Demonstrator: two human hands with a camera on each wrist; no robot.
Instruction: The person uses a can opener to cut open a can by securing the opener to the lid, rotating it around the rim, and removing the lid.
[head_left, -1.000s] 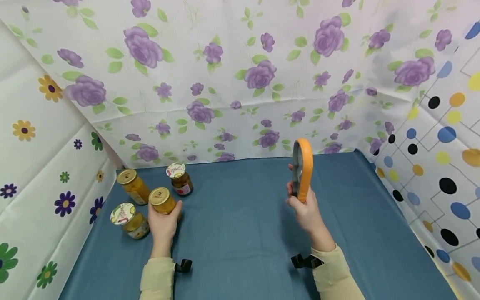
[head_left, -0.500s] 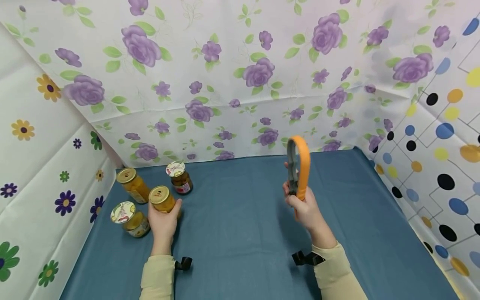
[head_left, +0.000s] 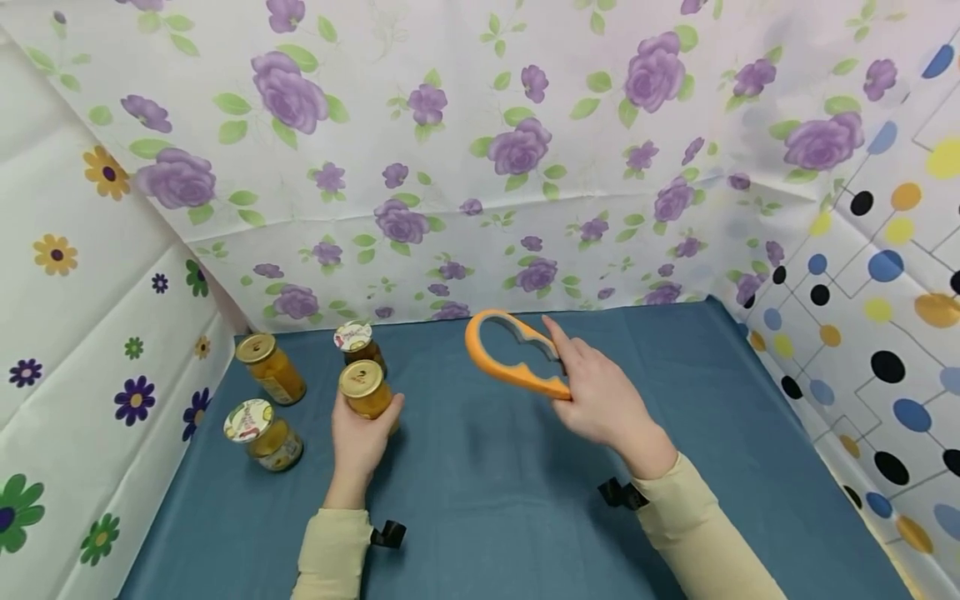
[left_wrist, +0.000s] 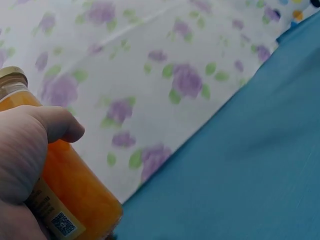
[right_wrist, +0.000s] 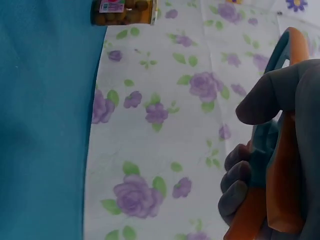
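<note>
My left hand [head_left: 363,442] grips a glass jar [head_left: 367,392] with a gold lid. The left wrist view shows the thumb across its front, orange contents and a label with a square code low on the side. My right hand [head_left: 603,400] holds an orange jar opener [head_left: 487,360] with a grey, scalloped inner edge; its looped end points left, toward the jar, with a stretch of cloth between them. In the right wrist view, fingers curl round the opener's orange handles [right_wrist: 285,195].
Another gold-lidded jar [head_left: 273,372] and a jar with a patterned white lid [head_left: 266,437] stand at the left on the blue cloth [head_left: 480,517]. A dark-filled jar [head_left: 356,337] stands behind the held one, partly covered by it. Flowered sheets [head_left: 465,150] enclose the back and sides.
My left hand has moved right with its jar, away from the jars at the left. The right hand has turned the jar opener from upright to pointing left, its loop now facing the camera.
</note>
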